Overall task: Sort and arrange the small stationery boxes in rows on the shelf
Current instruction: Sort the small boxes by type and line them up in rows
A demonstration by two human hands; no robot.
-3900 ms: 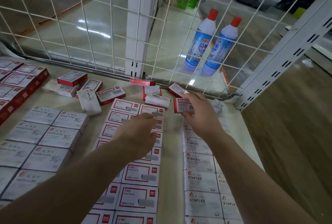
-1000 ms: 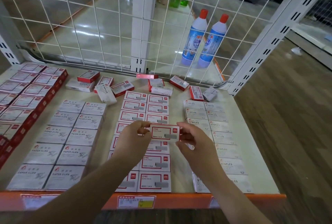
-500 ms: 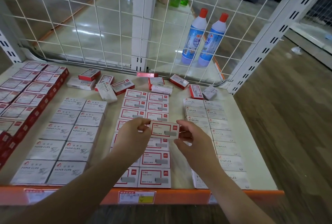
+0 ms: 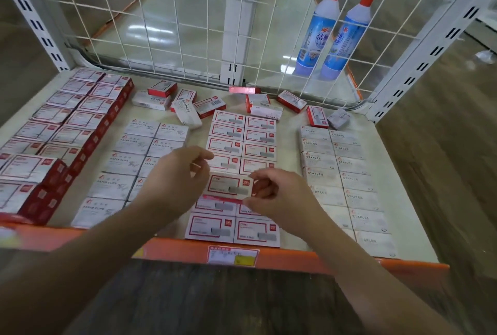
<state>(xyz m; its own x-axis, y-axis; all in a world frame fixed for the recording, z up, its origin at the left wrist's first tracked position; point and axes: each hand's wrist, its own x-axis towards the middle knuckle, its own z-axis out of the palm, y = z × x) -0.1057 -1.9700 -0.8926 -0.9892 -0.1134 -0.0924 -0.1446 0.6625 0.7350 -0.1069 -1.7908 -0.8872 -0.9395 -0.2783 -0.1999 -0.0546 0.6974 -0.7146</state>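
Note:
A red-and-white box [image 4: 228, 186] is held between both hands just above the middle red-framed rows [image 4: 243, 135]. My left hand [image 4: 176, 178] pinches its left end and my right hand [image 4: 279, 194] pinches its right end. The box sits slightly tilted over the left column of these rows. Grey paper-clip boxes [image 4: 129, 162] lie in rows to the left, and staples boxes [image 4: 341, 170] in rows to the right. Taller red boxes [image 4: 67, 130] fill the far left. Several loose boxes [image 4: 188, 106] lie unsorted along the back of the shelf [image 4: 290, 186].
A white wire grid [image 4: 188, 25] closes the back of the shelf. Two blue bottles with red caps [image 4: 333, 30] stand behind it. An orange front edge [image 4: 295, 256] carries a price label [image 4: 232, 255]. A white upright [image 4: 419, 46] stands at the right.
Both hands have lowered the red-and-white box toward the middle rows. The camera has shifted closer and slightly right.

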